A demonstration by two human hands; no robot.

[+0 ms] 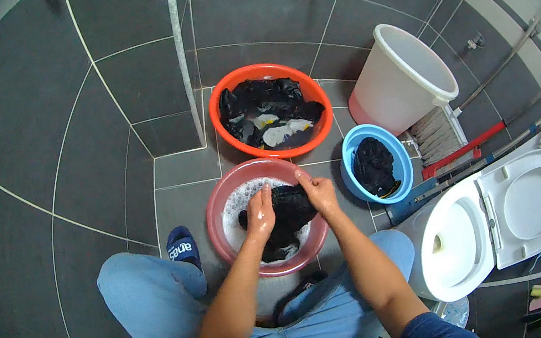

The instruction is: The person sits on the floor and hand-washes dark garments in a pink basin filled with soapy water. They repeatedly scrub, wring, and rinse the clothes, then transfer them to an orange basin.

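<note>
A wet black garment [286,215] is stretched between my two hands above a pink basin [218,232] of sudsy water. Its lower part hangs down into the white foam [237,204]. My left hand [262,215] grips the garment's left side, fingers pressed together. On the opposite edge, my right hand [319,193] is closed with the thumb on top; its fingertips are hidden by the cloth. What kind of garment it is, I cannot tell.
Beyond the pink basin stands an orange basin [323,96] with soaking dark and white clothes. A blue basin [353,187] with black cloth is to the right. Further right are a tall white bucket [393,86], a broom [440,137], long-handled tools and an open toilet [449,239].
</note>
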